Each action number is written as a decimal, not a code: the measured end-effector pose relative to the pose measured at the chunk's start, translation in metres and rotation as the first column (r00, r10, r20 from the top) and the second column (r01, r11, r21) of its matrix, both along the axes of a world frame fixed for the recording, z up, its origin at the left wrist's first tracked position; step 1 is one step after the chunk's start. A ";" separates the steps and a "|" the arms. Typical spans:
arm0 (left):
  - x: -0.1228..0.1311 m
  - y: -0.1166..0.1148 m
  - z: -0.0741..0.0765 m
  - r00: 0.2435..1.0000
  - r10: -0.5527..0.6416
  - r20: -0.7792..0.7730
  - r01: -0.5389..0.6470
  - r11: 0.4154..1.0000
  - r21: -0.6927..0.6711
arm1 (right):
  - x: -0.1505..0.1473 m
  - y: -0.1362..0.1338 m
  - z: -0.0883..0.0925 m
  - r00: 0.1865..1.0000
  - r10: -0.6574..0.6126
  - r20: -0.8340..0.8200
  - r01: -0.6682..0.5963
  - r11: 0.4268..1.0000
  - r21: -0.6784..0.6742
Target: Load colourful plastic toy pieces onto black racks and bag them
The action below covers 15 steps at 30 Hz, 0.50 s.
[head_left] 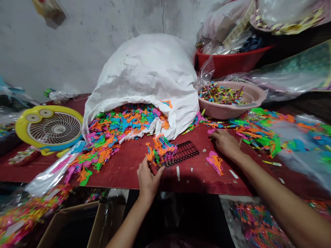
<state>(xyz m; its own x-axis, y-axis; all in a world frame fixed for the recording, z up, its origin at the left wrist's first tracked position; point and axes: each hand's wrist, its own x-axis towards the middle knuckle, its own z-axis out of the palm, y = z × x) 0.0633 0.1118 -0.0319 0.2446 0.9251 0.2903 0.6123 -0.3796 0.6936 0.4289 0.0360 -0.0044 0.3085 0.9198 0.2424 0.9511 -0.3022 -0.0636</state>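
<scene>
My left hand [148, 177] grips the left end of a black plastic grid rack [186, 151], thumb at the front and fingers along the side. Colourful small plastic pieces [164, 148] in orange, blue, green and pink stand upright in the left part of the rack; bare cells show at its right. My right hand [227, 143] is closed, fingertips low over the red table near a small pink piece; whatever is in them is too small to make out. Below it lie pink and orange toy gun pieces [215, 162].
A white sack [147, 69] spills bright plastic pieces [103, 137] onto the red table [111, 175]. Behind my right hand stands a pink basin [219, 110] of small coloured sticks. A yellow fan [23, 129] is at the left, a cardboard box [97, 224] below the table edge.
</scene>
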 end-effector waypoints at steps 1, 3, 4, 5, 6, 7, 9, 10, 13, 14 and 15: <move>-0.001 0.003 0.002 1.000 -0.009 -0.023 0.009 1.000 0.002 | -0.005 -0.003 -0.001 0.998 0.053 -0.034 -0.053 0.999 0.009; -0.002 0.007 0.003 0.999 -0.020 -0.045 0.020 1.000 0.003 | -0.015 -0.011 0.000 0.984 0.147 -0.102 -0.145 0.989 0.029; -0.003 0.009 0.003 0.999 -0.024 -0.049 0.024 1.000 0.000 | -0.020 -0.015 0.001 0.976 0.174 -0.131 -0.169 0.985 0.046; -0.003 0.011 0.002 0.998 -0.028 -0.052 0.027 1.000 -0.007 | -0.024 -0.019 0.003 0.973 0.176 -0.150 -0.168 0.984 0.065; -0.003 0.014 0.001 0.998 -0.029 -0.055 0.029 0.999 -0.014 | -0.028 -0.022 0.004 0.976 0.151 -0.158 -0.139 0.987 0.082; -0.003 0.016 0.001 0.998 -0.032 -0.057 0.031 0.999 -0.020 | -0.031 -0.024 0.005 0.982 0.101 -0.159 -0.087 0.992 0.091; -0.002 0.023 0.000 0.998 -0.042 -0.053 0.041 0.999 -0.023 | -0.033 -0.025 0.006 0.984 -0.039 -0.171 0.050 0.997 0.061; -0.002 0.028 0.000 0.997 -0.054 -0.048 0.053 0.998 -0.023 | -0.033 -0.024 0.006 0.976 -0.102 -0.194 0.109 0.994 0.026; -0.004 0.042 0.003 0.990 -0.132 -0.050 0.130 0.991 -0.044 | -0.030 -0.016 0.004 0.935 -0.185 -0.302 0.168 0.982 -0.082; -0.005 0.046 0.005 0.986 -0.159 -0.058 0.156 0.986 -0.055 | -0.029 -0.013 0.003 0.927 -0.188 -0.325 0.165 0.981 -0.098; -0.007 0.049 0.006 0.981 -0.180 -0.068 0.175 0.982 -0.064 | -0.028 -0.010 0.001 0.926 -0.183 -0.329 0.163 0.983 -0.088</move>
<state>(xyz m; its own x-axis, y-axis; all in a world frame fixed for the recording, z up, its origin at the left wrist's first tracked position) 0.0567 0.1605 -0.0254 0.4251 0.8797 0.2133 0.5886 -0.4476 0.6732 0.4010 0.0262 -0.0033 0.5181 0.8541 0.0454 0.8103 -0.4731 -0.3459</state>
